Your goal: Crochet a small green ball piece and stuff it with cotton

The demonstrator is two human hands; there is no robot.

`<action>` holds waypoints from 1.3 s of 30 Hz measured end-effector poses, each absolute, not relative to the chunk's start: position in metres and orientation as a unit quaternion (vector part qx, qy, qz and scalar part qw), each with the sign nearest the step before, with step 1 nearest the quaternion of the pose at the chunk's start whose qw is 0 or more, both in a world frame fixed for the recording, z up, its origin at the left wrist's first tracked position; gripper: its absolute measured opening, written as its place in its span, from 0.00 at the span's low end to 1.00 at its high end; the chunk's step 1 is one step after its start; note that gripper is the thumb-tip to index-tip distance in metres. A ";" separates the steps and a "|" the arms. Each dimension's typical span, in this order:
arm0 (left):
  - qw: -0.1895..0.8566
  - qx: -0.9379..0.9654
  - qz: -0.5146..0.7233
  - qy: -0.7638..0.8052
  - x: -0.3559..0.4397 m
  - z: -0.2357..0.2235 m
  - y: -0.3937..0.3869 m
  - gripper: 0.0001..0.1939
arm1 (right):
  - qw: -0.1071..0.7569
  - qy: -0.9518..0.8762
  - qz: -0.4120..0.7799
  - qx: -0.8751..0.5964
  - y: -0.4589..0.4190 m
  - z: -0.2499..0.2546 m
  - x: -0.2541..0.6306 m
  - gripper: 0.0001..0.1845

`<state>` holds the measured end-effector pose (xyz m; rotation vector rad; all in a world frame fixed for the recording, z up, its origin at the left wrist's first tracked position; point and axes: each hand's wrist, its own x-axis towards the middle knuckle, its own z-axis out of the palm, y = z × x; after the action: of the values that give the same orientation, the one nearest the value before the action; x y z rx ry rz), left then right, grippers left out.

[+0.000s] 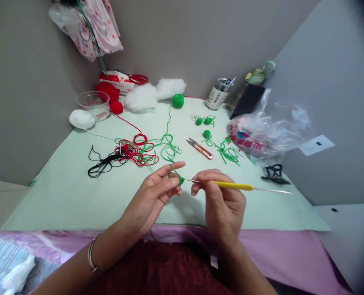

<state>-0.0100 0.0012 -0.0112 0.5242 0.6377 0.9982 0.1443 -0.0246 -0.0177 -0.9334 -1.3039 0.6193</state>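
Between thumb and fingers, my left hand (157, 189) pinches a small green crochet piece (181, 180). Green yarn runs over its raised index finger and back to the tangle on the table. My right hand (223, 200) grips a crochet hook (231, 185) with a yellow handle, its thin metal tip pointing left and meeting the green piece. Whether the tip sits inside a stitch is too small to tell. Past my hands lie orange-handled thread snips (200, 148) and a tangle of green and red yarn (139, 151).
Black cord (106, 164) lies left. Farther back are a green yarn ball (178, 100), white stuffing (141, 97), a red yarn ball (116, 107), a plastic tub (92, 100) and a pen holder (218, 94). A plastic bag (261, 135) and a black claw clip (275, 174) stand right.
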 end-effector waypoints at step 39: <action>0.807 0.239 0.450 0.298 -0.006 -0.012 0.000 0.19 | 0.645 -0.587 0.240 -0.426 -0.028 -0.019 0.149 0.12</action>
<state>-0.0061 0.0003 -0.0122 0.5117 0.6382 0.9618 0.1493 -0.0284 -0.0193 -0.9700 -1.3366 0.5463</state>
